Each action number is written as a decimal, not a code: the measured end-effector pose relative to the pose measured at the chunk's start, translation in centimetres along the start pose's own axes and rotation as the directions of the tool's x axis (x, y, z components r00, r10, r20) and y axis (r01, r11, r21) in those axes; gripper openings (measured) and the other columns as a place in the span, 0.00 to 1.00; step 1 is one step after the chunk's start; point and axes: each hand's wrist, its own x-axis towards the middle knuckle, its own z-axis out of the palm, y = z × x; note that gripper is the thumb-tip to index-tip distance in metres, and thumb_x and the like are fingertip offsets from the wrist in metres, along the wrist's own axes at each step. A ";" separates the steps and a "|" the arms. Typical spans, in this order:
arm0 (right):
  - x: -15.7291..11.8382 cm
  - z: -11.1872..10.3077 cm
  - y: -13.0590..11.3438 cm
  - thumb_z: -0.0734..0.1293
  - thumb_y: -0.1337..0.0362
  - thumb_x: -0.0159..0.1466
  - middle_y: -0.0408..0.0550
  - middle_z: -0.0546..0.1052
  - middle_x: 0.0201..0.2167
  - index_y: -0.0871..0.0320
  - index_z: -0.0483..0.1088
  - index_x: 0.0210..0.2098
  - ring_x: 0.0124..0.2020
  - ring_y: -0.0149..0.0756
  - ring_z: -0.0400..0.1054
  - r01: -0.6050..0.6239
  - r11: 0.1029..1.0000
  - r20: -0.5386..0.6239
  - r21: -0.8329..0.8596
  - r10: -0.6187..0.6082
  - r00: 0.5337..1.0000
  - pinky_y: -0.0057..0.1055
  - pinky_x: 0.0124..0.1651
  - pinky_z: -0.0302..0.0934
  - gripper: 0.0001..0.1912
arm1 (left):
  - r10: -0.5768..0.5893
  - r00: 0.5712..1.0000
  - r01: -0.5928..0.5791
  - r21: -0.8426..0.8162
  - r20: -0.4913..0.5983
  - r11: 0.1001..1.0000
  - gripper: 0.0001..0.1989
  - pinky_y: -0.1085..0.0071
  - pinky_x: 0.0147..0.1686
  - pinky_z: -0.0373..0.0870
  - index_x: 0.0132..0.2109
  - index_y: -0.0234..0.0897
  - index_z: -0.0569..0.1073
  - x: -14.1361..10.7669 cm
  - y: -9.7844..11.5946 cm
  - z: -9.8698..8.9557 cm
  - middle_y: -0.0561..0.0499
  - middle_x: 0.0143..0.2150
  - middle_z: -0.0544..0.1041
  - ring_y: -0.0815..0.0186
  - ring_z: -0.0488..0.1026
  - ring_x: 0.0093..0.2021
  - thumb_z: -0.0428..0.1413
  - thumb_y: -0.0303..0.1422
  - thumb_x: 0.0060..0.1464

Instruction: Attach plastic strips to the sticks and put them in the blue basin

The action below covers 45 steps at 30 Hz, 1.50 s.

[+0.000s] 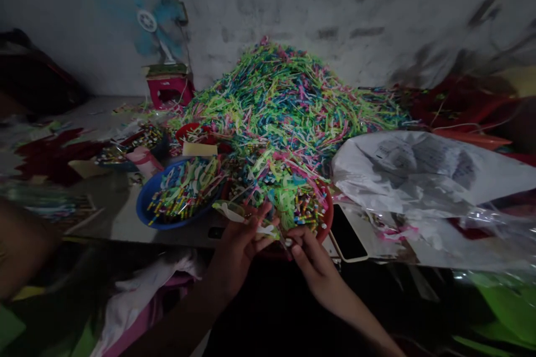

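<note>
My left hand (240,242) has its grip closed on pale strips (230,212), which fan out between the fingers, I judge so that single ones stay within reach. My right hand (312,256) pinches a small piece (288,242) at its fingertips, close by the left fingers — blur hides what it is. Both are over the near edge of the red basin (329,215), probably so anything dropped lands inside. The blue basin (143,203) sits to the left, and the big heap (288,89) lies behind on the worktop (115,201), seemingly as stock. The white bag (393,162) carries faint print I can't read; the phone (348,234) beside the red basin has a dark screen.
</note>
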 end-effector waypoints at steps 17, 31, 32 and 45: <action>-1.5 -0.5 -1.3 0.59 0.67 0.66 0.45 0.73 0.36 0.54 0.62 0.41 0.37 0.34 0.68 0.124 0.950 -0.026 -0.288 -0.138 0.990 0.29 0.40 0.62 0.04 | -0.037 0.998 0.040 -0.077 0.043 0.996 0.08 0.48 0.57 0.61 0.41 0.38 0.71 -1.0 -1.7 1.8 0.46 0.55 0.73 0.53 0.72 0.52 0.59 0.31 0.53; -2.3 -0.9 -2.1 0.58 0.66 0.67 0.46 0.73 0.36 0.54 0.61 0.42 0.38 0.33 0.69 0.108 0.952 -0.059 -0.285 -0.130 0.990 0.28 0.41 0.64 0.05 | -0.091 0.996 0.091 -0.080 0.003 0.993 0.08 0.47 0.58 0.59 0.39 0.39 0.72 -1.6 -1.5 2.1 0.48 0.54 0.74 0.53 0.73 0.50 0.61 0.31 0.50; -2.3 -1.0 -2.1 0.58 0.66 0.67 0.46 0.73 0.36 0.54 0.61 0.42 0.38 0.33 0.69 0.099 0.950 -0.045 -0.296 -0.117 0.992 0.29 0.40 0.64 0.04 | -0.095 0.995 0.096 -0.077 0.007 0.992 0.08 0.47 0.58 0.58 0.39 0.39 0.72 -1.7 -1.5 2.2 0.47 0.54 0.74 0.52 0.73 0.50 0.61 0.31 0.50; -2.7 -1.1 -2.8 0.57 0.64 0.67 0.48 0.73 0.36 0.55 0.63 0.40 0.39 0.36 0.69 0.053 0.953 -0.001 -0.300 -0.055 0.998 0.33 0.42 0.64 0.05 | -0.102 0.994 0.104 -0.042 0.044 0.994 0.05 0.47 0.58 0.59 0.39 0.40 0.74 -2.1 -2.3 1.2 0.47 0.56 0.72 0.52 0.71 0.53 0.58 0.32 0.53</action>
